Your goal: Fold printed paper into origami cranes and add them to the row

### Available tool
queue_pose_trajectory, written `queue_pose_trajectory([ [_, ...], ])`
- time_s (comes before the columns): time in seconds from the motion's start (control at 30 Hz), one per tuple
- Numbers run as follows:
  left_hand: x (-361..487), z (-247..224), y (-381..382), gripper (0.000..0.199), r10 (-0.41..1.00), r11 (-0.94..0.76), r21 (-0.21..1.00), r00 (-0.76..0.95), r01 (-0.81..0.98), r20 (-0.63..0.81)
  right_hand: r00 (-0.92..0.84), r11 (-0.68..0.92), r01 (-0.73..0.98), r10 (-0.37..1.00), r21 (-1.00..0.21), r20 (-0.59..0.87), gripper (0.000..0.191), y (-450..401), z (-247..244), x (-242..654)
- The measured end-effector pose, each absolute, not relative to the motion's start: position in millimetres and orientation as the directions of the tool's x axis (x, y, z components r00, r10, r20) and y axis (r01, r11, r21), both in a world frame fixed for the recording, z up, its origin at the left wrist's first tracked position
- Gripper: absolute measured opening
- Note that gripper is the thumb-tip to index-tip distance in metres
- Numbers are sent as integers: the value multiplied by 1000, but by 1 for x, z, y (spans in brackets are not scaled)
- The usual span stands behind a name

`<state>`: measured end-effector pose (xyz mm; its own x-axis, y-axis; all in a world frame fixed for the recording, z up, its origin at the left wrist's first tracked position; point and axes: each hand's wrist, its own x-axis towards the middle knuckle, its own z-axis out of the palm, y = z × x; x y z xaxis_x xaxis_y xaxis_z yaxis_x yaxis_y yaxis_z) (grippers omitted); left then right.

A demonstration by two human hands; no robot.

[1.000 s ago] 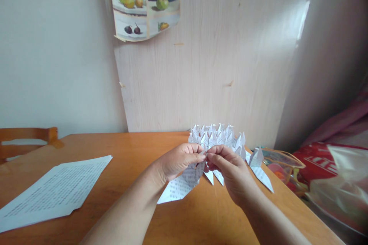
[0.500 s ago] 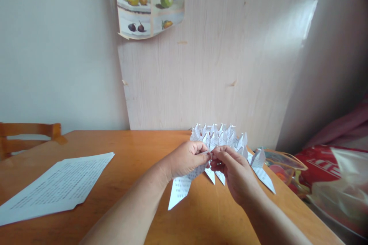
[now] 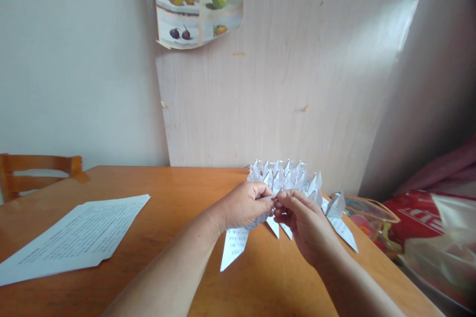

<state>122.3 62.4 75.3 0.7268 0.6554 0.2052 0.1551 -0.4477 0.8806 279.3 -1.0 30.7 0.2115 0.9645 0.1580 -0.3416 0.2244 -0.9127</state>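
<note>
Between my hands is a folded paper crane point(image 3: 234, 249) made from printed white paper, held above the table. My left hand point(image 3: 247, 206) is closed around its body, and one long wing hangs down at the lower left. The fingertips of my right hand point(image 3: 297, 213) pinch a small tip of the same paper, touching the left thumb. The pinched tip is mostly hidden by the fingers. Just behind stand several finished-looking paper cranes point(image 3: 277, 176) in rows. One more crane point(image 3: 337, 213) sits to the right of my right hand, with its wing pointing toward me.
A stack of printed sheets point(image 3: 85, 237) lies at the left on the wooden table point(image 3: 178, 193). A wooden chair point(image 3: 40, 163) stands beyond the left edge. Past the right edge are a clear plastic bag point(image 3: 439, 257) and a red bag point(image 3: 409, 213). Fruit pictures point(image 3: 199, 12) hang on the back panel.
Both hands keep nearly the same pinch on the paper crane. The whole view has shifted slightly, and the hanging wing looks a little turned.
</note>
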Motion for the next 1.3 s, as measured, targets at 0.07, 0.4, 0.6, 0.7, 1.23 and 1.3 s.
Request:
queue_pose_trajectory([
  [0.07, 123, 74, 64, 25, 634, -419, 903, 742, 92, 219, 195, 231, -365, 966, -902, 169, 19, -1, 31, 279],
  [0.4, 122, 71, 68, 26, 545, -239, 962, 801, -134, 247, 99, 245, -466, 969, -850, 225, 16, -2, 32, 279],
  [0.6, 122, 70, 69, 27, 530, -192, 967, 812, -166, 244, 91, 251, -462, 968, -851, 236, 15, -4, 33, 277],
  [0.7, 123, 70, 68, 28, 538, -154, 974, 813, -167, 225, 101, 262, -434, 965, -862, 242, 16, -4, 34, 276],
  [1.23, 118, 71, 70, 17, 597, -137, 982, 780, -133, 189, 194, 256, -392, 962, -884, 193, 22, 1, 30, 280],
  [1.3, 116, 72, 71, 13, 611, -159, 982, 770, -106, 182, 211, 250, -366, 960, -897, 182, 21, 2, 29, 281],
])
